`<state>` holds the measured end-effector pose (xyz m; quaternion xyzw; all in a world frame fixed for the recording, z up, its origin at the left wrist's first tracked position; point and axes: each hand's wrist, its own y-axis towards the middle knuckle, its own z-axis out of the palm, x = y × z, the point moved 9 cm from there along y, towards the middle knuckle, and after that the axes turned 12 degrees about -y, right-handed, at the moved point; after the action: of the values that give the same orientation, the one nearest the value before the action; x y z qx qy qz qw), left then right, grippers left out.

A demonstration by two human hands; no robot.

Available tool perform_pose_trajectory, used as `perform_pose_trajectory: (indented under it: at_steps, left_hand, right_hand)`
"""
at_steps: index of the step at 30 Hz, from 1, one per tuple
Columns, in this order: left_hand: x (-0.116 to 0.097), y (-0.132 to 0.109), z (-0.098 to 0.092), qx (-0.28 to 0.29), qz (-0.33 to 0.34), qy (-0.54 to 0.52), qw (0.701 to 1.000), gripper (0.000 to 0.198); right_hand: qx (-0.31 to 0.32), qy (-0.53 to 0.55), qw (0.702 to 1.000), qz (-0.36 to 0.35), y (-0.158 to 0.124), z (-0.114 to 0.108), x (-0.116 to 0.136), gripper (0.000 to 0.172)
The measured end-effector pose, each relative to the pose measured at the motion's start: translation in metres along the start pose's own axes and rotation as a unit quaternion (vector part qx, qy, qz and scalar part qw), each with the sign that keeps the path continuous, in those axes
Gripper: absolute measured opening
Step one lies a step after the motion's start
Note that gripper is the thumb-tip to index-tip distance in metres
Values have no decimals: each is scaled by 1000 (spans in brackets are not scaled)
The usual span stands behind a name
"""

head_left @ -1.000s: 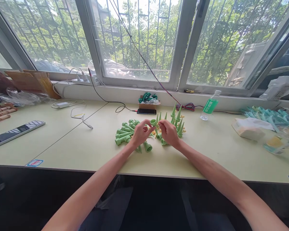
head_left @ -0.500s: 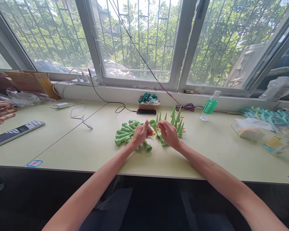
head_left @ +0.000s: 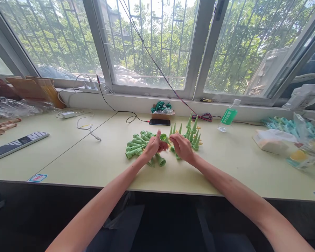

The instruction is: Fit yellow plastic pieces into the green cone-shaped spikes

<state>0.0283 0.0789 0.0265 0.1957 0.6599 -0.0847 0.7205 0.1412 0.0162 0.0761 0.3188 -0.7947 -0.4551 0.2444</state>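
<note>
My left hand (head_left: pixel 152 146) is closed around a green plastic cone spike (head_left: pixel 163 137), its open cup end pointing up between my hands. My right hand (head_left: pixel 183 147) is pinched at the spike's side, fingers pressed together on it or on a small part I cannot make out. To the left lies a heap of green spikes (head_left: pixel 135 145) on their sides. Behind my right hand several green spikes (head_left: pixel 194 134) stand upright, tips up, with small yellow bits among them.
A black phone (head_left: pixel 159 121) and a small box with green material (head_left: pixel 161 109) sit by the window ledge. A water bottle (head_left: pixel 228 119) stands at right, with a tissue pack (head_left: pixel 274 140) and teal packets (head_left: pixel 291 124). A striped flat device (head_left: pixel 14 145) and cables lie left.
The spike in my left hand has tilted and dropped slightly, and my right hand has closed in on it. At far left another person's hand has withdrawn from the brown sticks.
</note>
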Motion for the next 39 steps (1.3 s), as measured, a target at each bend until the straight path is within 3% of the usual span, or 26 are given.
perform_pose_trajectory:
  at_steps: [12,29,39]
  left_hand:
    - [4,-1,2,34,-3,-17,999,78]
    - [-11,-1,1,24,98,35,994,58]
    - [-11,-2,1,30,98,36,994,46]
  right_hand:
    - [-17,15,1000,4,1,-4,-7,16]
    - [-7,5,999,46,-1,0,-19,18]
    - [-12,0,998,58,-3,0,-23,17]
